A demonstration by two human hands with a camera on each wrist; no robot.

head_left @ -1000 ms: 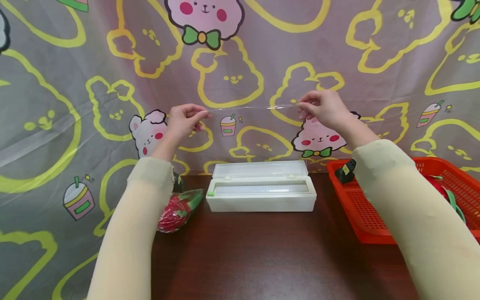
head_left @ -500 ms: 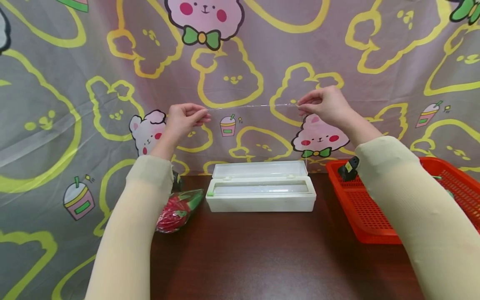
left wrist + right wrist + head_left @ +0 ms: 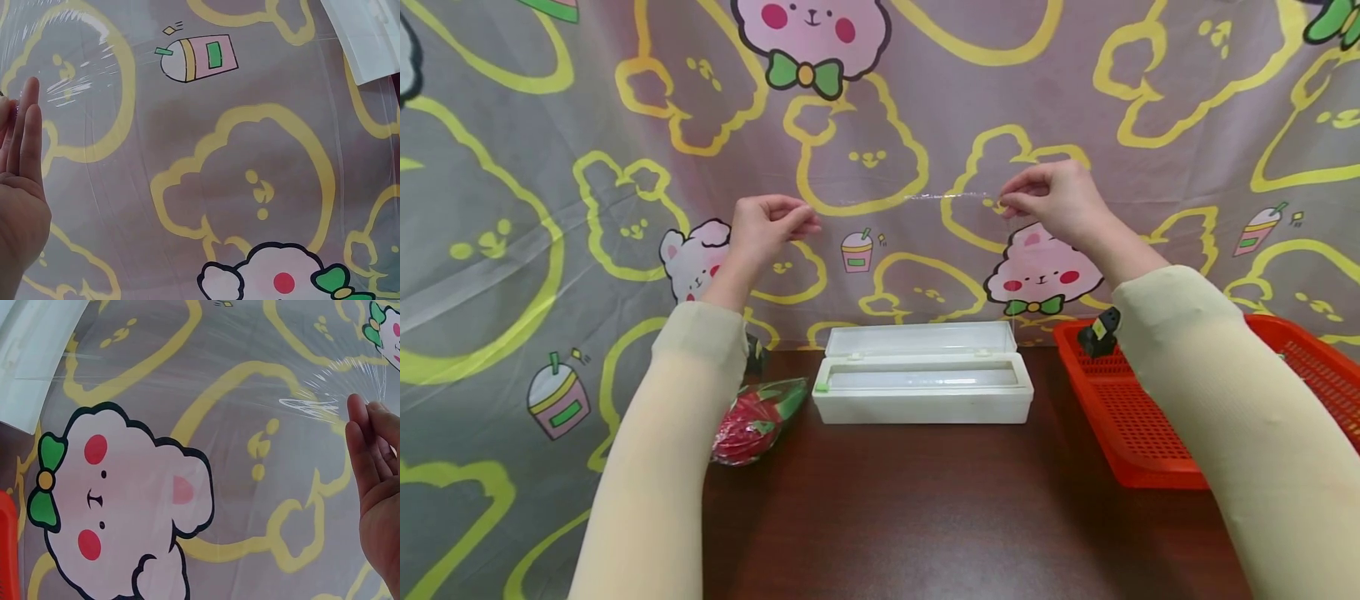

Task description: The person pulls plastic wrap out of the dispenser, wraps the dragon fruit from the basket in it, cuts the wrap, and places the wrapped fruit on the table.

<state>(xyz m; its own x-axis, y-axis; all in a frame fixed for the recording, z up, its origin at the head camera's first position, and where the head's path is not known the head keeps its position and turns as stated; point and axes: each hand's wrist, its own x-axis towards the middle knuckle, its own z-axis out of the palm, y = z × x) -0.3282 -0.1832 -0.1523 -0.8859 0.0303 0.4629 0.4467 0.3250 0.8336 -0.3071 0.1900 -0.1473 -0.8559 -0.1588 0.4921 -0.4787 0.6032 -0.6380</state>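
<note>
A sheet of clear plastic wrap (image 3: pixel 936 197) is stretched between my two raised hands, in front of the patterned cloth. My left hand (image 3: pixel 767 227) pinches one corner of it; creases fan out from those fingertips in the left wrist view. My right hand (image 3: pixel 1054 198) pinches the other corner, slightly higher, with wrinkles radiating from the grip (image 3: pixel 369 419) in the right wrist view. Below the hands, a white dispenser box (image 3: pixel 922 407) stands on the table with its lid (image 3: pixel 921 339) raised. A roll (image 3: pixel 921 380) lies inside it, and the film hangs down toward the box.
Left of the box lies a red and green item in clear wrap (image 3: pixel 752 425), partly behind my left sleeve. A red plastic basket (image 3: pixel 1138 467) stands at the right, with a black object (image 3: pixel 1099 333) at its edge. The patterned cloth (image 3: pixel 880 125) hangs behind the brown table (image 3: pixel 955 508).
Both hands have risen a little, the right one more, and the top edge of the plastic wrap has gone up with them. The box has stayed in place.
</note>
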